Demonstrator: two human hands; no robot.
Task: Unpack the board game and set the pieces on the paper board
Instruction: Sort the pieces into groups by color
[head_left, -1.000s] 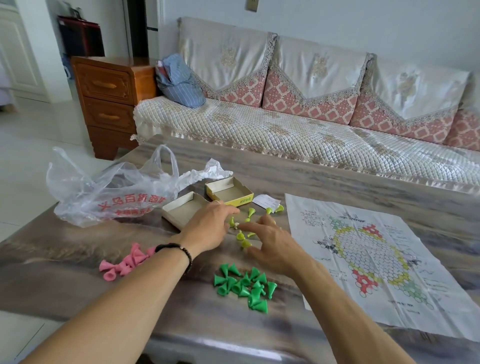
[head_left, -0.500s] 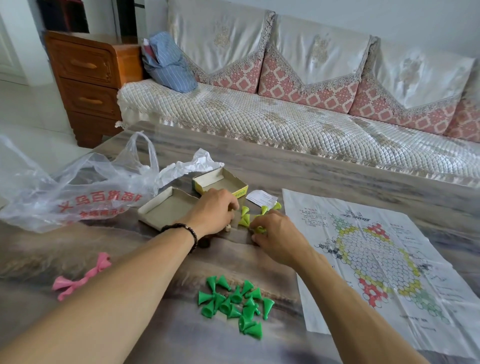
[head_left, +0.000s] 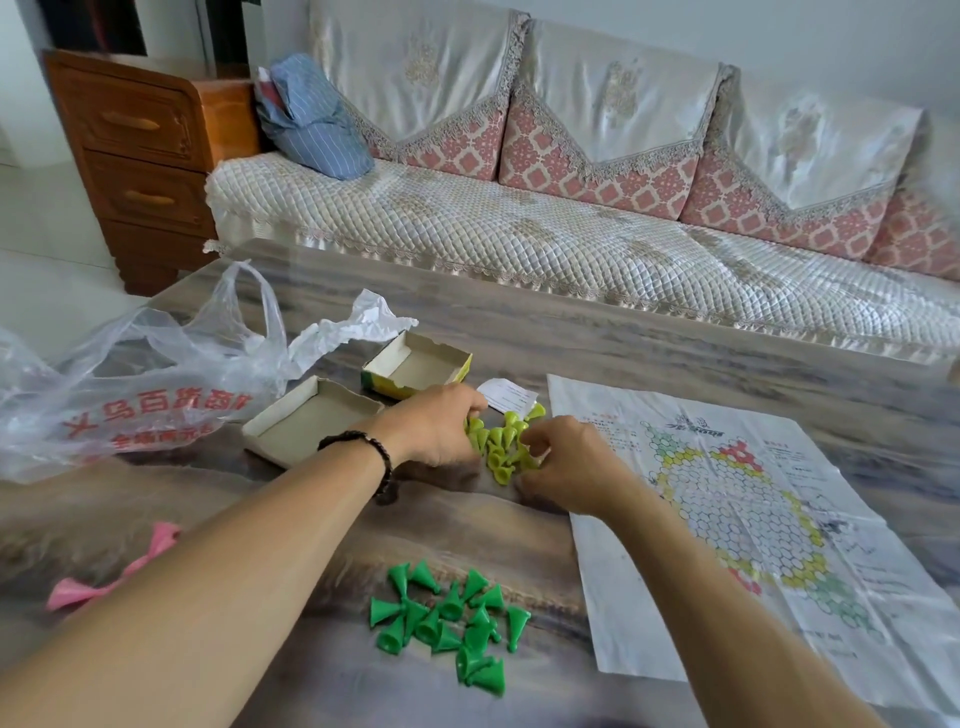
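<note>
Both hands pulled the yellow-green pieces (head_left: 501, 441) closer together.
My left hand (head_left: 434, 428) and right hand (head_left: 569, 465) curled around that pile on the tabletop (head_left: 322, 525), each grip cupping pieces.

yellow-green cone pieces (head_left: 501, 441) lie heaped at the table's centre. dark green cones (head_left: 452, 621) lie scattered at 6 o'clock of them, pink ones (head_left: 104, 577) at 8 o'clock. the creased paper board (head_left: 753, 509) lies flat at 3 o'clock, two open box halves (head_left: 415, 364) at 10 o'clock.
</note>
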